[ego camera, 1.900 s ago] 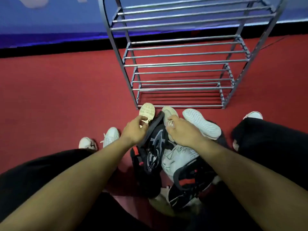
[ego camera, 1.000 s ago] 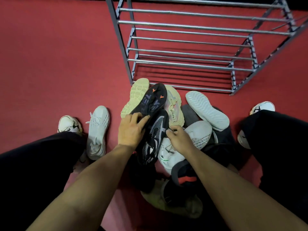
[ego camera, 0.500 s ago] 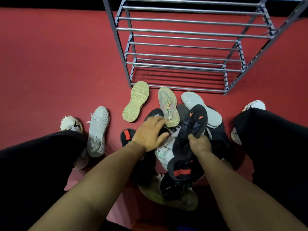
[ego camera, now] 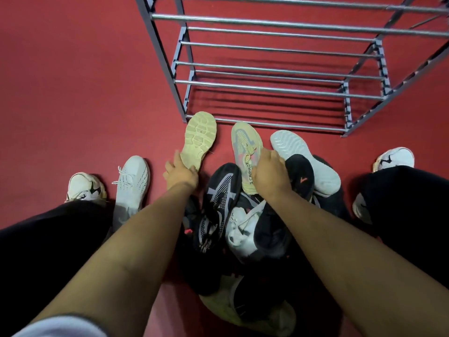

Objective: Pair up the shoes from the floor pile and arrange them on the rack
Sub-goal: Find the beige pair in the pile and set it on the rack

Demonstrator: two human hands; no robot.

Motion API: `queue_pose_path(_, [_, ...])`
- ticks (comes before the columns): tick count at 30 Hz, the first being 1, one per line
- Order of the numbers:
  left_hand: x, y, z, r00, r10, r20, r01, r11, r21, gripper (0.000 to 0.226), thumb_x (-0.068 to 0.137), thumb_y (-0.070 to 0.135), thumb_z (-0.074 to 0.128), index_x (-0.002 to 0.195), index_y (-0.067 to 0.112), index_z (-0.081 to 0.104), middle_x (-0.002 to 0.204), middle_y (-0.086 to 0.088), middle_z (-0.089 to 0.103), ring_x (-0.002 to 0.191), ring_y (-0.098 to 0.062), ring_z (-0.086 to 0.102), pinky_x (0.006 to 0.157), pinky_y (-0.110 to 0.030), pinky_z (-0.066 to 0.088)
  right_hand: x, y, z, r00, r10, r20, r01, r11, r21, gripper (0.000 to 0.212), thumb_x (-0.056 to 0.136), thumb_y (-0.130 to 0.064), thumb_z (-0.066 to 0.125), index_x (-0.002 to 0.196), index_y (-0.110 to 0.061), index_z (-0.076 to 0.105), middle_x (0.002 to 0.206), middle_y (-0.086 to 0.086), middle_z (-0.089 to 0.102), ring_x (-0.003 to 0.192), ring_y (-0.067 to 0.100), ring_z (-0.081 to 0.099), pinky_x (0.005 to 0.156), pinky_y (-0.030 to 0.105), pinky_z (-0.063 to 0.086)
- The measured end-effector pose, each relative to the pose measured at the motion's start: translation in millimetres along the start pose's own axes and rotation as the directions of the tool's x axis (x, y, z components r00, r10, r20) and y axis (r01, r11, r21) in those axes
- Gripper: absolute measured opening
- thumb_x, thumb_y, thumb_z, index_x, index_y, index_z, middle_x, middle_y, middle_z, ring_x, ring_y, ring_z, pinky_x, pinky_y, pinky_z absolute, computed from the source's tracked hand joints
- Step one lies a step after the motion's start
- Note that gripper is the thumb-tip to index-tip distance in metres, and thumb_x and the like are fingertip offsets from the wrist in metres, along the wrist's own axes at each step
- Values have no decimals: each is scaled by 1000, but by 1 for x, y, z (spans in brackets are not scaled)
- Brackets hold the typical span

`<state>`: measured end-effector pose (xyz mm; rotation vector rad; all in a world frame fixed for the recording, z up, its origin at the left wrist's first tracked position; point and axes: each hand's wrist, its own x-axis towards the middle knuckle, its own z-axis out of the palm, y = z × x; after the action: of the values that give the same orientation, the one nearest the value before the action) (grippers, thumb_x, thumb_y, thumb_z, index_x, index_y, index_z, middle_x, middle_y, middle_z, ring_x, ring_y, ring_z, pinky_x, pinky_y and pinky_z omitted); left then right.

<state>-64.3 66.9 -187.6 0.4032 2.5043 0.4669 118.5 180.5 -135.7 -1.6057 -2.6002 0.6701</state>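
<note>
A pile of shoes lies on the red floor in front of the grey metal rack [ego camera: 279,88], whose bars hold nothing. My left hand [ego camera: 181,172] grips the heel end of a cream shoe [ego camera: 200,138] lying sole up. My right hand [ego camera: 269,176] closes over the heel of the matching cream shoe [ego camera: 245,144], which lies upright with pink laces. Between my arms lies a black and grey sneaker [ego camera: 220,203]. A black shoe with an orange mark [ego camera: 301,177] and a white sole-up shoe [ego camera: 303,156] lie right of my right hand.
A white knit sneaker [ego camera: 132,183] stands apart at the left. My own feet in white and black shoes are at the left [ego camera: 83,187] and at the right [ego camera: 394,158]. More dark and white shoes [ego camera: 245,237] are heaped near my knees.
My right hand has let go of the black shoe with the orange mark and moved to the upright cream shoe. My left hand has moved left onto the sole-up cream shoe.
</note>
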Motion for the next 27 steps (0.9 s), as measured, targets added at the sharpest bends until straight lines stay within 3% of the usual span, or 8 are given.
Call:
queue_pose_path(4, [33, -2, 10, 953, -301, 28, 302, 947, -111, 89, 87, 43, 60, 153, 8, 10, 152, -20, 33, 140, -37, 28, 116, -39, 22, 33, 6, 19, 955, 232, 184, -217, 971, -98, 42, 93, -26, 57, 126, -1, 51, 128, 19, 55, 116, 36, 54, 92, 40, 48])
queue_pose_path(7, [42, -8, 7, 945, -303, 125, 308, 951, -26, 80, 70, 60, 71, 129, 8, 53, 133, -15, 58, 126, -35, 48, 112, -41, 32, 43, 7, 23, 895, 340, 287, -302, 938, -171, 50, 92, -28, 59, 133, -3, 47, 136, 19, 46, 122, 34, 47, 91, 40, 47])
queue_pose_path(11, [16, -3, -1, 981, 15, -192, 22, 982, 189, 48, 75, 40, 67, 113, 14, 55, 118, -12, 52, 109, -36, 44, 92, -42, 40, 46, 5, 25, 826, 449, 342, -426, 893, -143, 60, 89, -20, 63, 139, -7, 34, 145, 17, 33, 130, 32, 34, 96, 43, 44])
queue_pose_path(14, [-22, -2, -6, 823, 472, -317, -296, 832, 470, 48, 69, 43, 71, 105, 16, 54, 117, -10, 52, 105, -34, 45, 87, -42, 33, 38, 2, 28, 869, 422, 259, -401, 906, -134, 46, 94, -14, 51, 138, -7, 40, 142, 17, 42, 128, 32, 37, 99, 44, 44])
queue_pose_path(16, [-46, -10, 2, 716, 677, -167, -528, 683, 505, 58, 70, 52, 69, 110, 14, 54, 127, -11, 51, 119, -35, 43, 96, -48, 37, 25, 1, 31, 920, 362, 152, -342, 929, -142, 38, 97, -11, 40, 134, -6, 49, 137, 15, 49, 125, 33, 41, 101, 44, 43])
queue_pose_path(21, [-94, -23, 8, 791, 594, 146, -607, 792, 67, 65, 91, 57, 43, 141, 15, 45, 153, -3, 27, 145, -25, 19, 121, -38, 18, -1, 6, 26, 947, 316, 57, -311, 947, -73, 33, 97, -8, 37, 128, -8, 50, 133, 15, 53, 124, 33, 46, 98, 42, 43])
queue_pose_path(25, [-78, -16, -10, 934, 352, 53, -340, 926, -163, 28, 99, 30, 44, 108, 23, 70, 156, -11, 22, 142, -28, 25, 118, -34, 17, -5, 6, 16, 943, 313, 110, -316, 949, 3, 36, 94, -10, 48, 130, -9, 45, 133, 17, 53, 124, 37, 48, 93, 45, 48])
queue_pose_path(27, [-69, -9, -14, 974, 195, 119, -144, 928, -344, 20, 97, 19, 47, 95, 30, 64, 141, -12, 45, 116, -26, 53, 102, -31, 42, -7, 9, 14, 941, 309, 138, -316, 948, 30, 33, 94, -11, 47, 126, -8, 42, 126, 20, 58, 120, 39, 52, 87, 45, 49])
